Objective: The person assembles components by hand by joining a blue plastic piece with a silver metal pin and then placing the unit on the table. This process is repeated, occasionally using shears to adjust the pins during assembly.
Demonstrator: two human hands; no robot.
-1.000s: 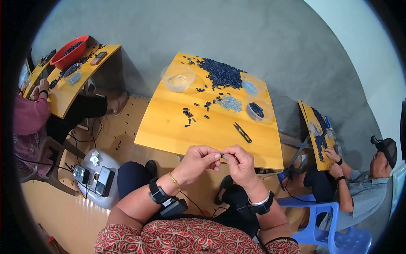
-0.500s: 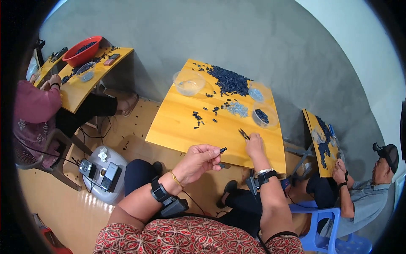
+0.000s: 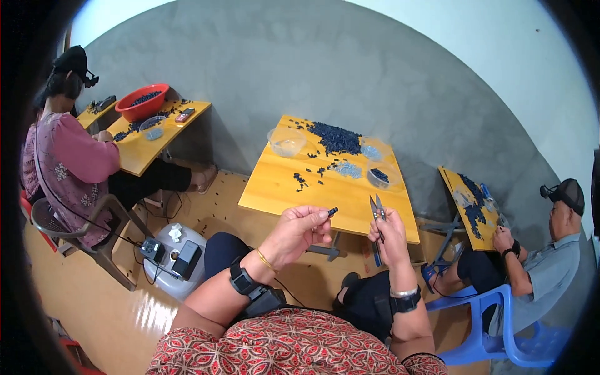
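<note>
Between the thumb and fingers of my left hand (image 3: 294, 234) is a small black plastic part (image 3: 333, 212), held just off the near edge of the yellow table (image 3: 275, 187). My right hand (image 3: 394, 237) grips a pair of snips (image 3: 375, 206), blades slightly apart and pointing away from me. On the tabletop lie a large heap of black parts (image 3: 334, 137), several loose black parts (image 3: 299, 181) and a pile of small pale translucent pieces (image 3: 346, 169). Round clear tubs stand there too: one at the left (image 3: 286, 145), another at the right with black parts inside (image 3: 379, 177).
At the left a person in pink (image 3: 81, 150) sits by a table with a red basin (image 3: 142, 103). A grey stool (image 3: 175, 269) bears devices. On the right, a person in grey (image 3: 544, 262) works at another table (image 3: 459, 209) beside a blue chair (image 3: 500, 319).
My right hand has lifted the snips off the table and drawn them back towards me, blades now pointing away. My left hand still holds the black part. The view has tilted up.
</note>
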